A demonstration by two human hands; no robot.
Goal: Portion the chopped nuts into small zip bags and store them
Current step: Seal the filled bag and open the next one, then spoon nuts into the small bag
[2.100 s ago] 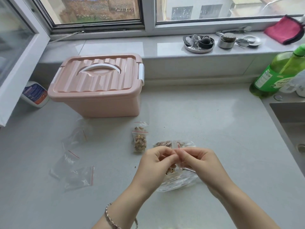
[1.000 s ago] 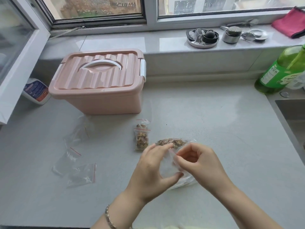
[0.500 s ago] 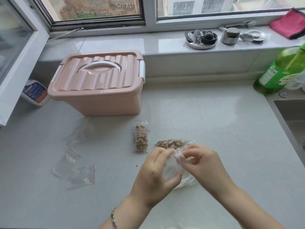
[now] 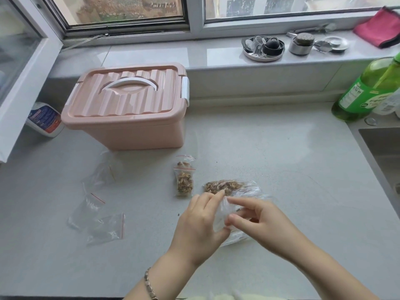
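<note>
A large clear bag of chopped nuts [image 4: 229, 187] lies on the grey counter [image 4: 270, 161]. In front of it my left hand [image 4: 200, 226] holds a small clear zip bag [image 4: 223, 213] between thumb and fingers. My right hand [image 4: 257, 221] pinches the same small bag from the right. Left of the big bag lies a filled small zip bag [image 4: 184, 180] with a red seal line. Several empty small zip bags [image 4: 97, 213] lie scattered further left. A pink lidded storage box [image 4: 127, 107] stands behind, its lid down.
A green bottle [image 4: 365, 92] stands at the right by the sink edge [image 4: 372, 156]. A white spray bottle [image 4: 44, 120] lies left of the box. On the window sill sit a metal dish with small items [image 4: 263, 48] and a pink cloth [image 4: 381, 29].
Both hands have stayed at the small bag in front of the nut bag; the fingers shifted along it, and my right fingers are now more stretched out.
</note>
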